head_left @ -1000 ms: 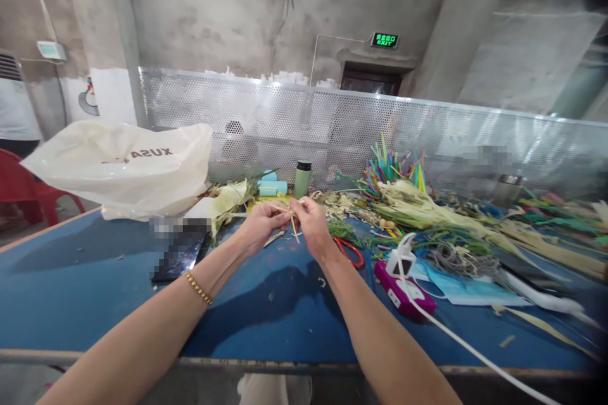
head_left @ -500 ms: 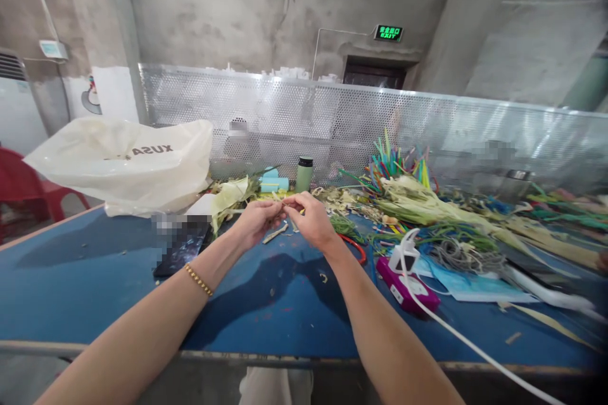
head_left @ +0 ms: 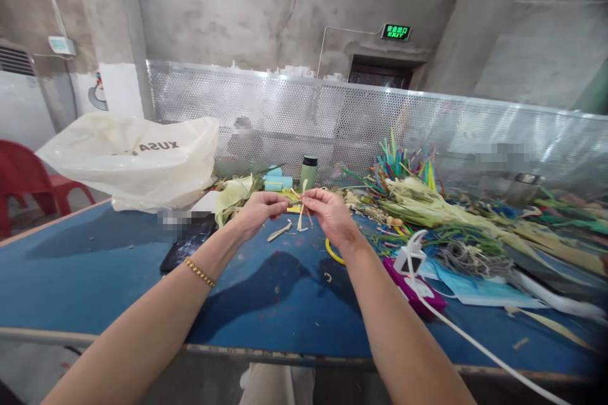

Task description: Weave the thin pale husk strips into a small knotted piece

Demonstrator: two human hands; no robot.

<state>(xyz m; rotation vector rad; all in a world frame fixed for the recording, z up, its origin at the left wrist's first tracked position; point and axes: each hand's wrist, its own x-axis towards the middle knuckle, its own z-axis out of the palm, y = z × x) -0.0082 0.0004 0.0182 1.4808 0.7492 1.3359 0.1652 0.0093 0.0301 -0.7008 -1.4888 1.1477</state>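
Above the middle of the blue table, both arms reach forward. My right hand (head_left: 327,212) is closed in a pinch on a small pale corn husk piece (head_left: 301,216), whose ends stick out above and below the fingertips. A short gap to the left, my left hand (head_left: 263,210) pinches thumb against finger; what lies in it is too small to make out, perhaps a thin strand running toward the husk piece. Below the hands a loose husk scrap (head_left: 280,231) lies on the table. Just behind them stands a green bottle (head_left: 308,172).
A white plastic bag (head_left: 137,164) and a dark tablet (head_left: 183,250) are at left. Right of my arm sit a purple power strip (head_left: 427,300) with a white charger, tangled cords, a blue mask (head_left: 489,288) and a heap of husks (head_left: 427,205). A perforated metal panel (head_left: 294,107) stands behind.
My hands have drawn slightly apart, and the pale husk piece now shows between them. The view has shifted a little to the left.
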